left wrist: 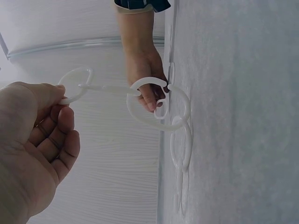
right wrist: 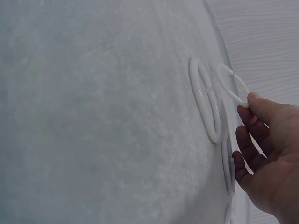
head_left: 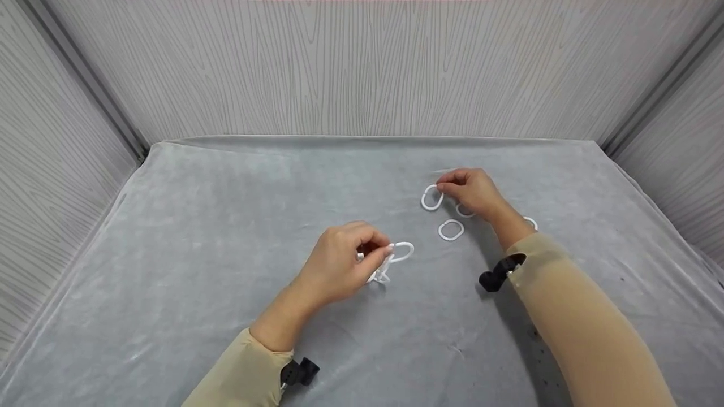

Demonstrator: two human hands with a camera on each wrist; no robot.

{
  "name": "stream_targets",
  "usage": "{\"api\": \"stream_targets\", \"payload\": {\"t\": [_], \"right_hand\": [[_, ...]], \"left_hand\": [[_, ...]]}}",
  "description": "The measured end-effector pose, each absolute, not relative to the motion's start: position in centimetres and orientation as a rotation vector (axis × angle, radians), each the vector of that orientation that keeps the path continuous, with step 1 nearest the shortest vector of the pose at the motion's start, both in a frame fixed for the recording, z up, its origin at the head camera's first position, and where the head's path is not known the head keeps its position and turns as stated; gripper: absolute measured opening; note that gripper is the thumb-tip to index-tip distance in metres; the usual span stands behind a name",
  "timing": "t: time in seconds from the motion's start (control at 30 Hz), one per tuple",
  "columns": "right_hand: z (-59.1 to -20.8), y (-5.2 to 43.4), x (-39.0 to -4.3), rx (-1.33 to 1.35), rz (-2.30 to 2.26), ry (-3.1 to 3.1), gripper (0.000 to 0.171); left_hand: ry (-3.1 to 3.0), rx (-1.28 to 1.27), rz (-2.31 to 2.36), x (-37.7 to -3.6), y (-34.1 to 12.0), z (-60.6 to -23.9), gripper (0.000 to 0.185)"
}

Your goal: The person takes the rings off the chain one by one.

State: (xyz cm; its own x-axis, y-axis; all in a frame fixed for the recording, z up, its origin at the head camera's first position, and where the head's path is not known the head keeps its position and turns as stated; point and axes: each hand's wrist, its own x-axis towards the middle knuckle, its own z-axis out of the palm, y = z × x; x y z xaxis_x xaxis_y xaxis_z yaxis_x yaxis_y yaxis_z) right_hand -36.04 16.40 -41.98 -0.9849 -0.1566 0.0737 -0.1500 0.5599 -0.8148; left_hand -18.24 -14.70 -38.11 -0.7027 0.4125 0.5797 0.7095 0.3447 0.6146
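Note:
My left hand (head_left: 342, 263) pinches a white oval plastic ring (left wrist: 88, 77) between thumb and forefinger. From it runs a chain of linked rings; one link (left wrist: 185, 105) shows a gap in its side, and the lower links (left wrist: 181, 144) hang down to the grey cloth. Farther forward and to the right, my right hand (head_left: 472, 189) pinches a separate white ring (head_left: 432, 198) by its edge, tilted up at the cloth. Just below that hand lies another loose ring (head_left: 451, 230), flat. One more ring (head_left: 465, 212) is partly hidden under the right hand.
A further white ring (head_left: 530, 223) peeks out beside the right wrist. Grey cloth (head_left: 198, 254) covers the table, with pale wood-grain panels (head_left: 362, 68) behind it and at both sides. Black camera mounts (head_left: 500, 274) sit at the wrists.

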Motion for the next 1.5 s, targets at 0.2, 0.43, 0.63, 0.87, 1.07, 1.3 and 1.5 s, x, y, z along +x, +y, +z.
{"api": "stream_targets", "payload": {"t": [0.2,0.43,0.63,0.87,1.07,1.3,1.5], "right_hand": [[-42.1,16.4,-36.0,-0.254,-1.403,2.784,0.021],[-42.2,16.6,-36.1,-0.224,-1.380,2.805,0.019],[-42.1,16.8,-36.1,-0.226,-1.316,2.853,0.019],[-42.0,17.2,-35.9,-0.220,-1.311,2.882,0.019],[-40.8,17.3,-35.0,-0.201,-1.435,2.858,0.022],[-38.4,16.2,-33.0,-0.285,-1.672,2.774,0.027],[-36.5,14.9,-30.3,-0.421,-1.932,2.645,0.020]], "left_hand": [[-2.293,-0.986,-1.309,-18.1,-14.7,-37.9,0.007],[-2.298,-0.974,-1.298,-18.0,-14.7,-37.9,0.007],[-2.297,-0.977,-1.299,-18.1,-14.7,-37.7,0.007],[-2.295,-0.986,-1.322,-18.1,-14.8,-37.7,0.007],[-2.294,-0.992,-1.324,-18.2,-14.9,-37.8,0.007],[-2.289,-0.989,-1.318,-18.2,-15.3,-38.0,0.008],[-2.287,-0.980,-1.301,-18.2,-15.5,-37.7,0.006]]}}
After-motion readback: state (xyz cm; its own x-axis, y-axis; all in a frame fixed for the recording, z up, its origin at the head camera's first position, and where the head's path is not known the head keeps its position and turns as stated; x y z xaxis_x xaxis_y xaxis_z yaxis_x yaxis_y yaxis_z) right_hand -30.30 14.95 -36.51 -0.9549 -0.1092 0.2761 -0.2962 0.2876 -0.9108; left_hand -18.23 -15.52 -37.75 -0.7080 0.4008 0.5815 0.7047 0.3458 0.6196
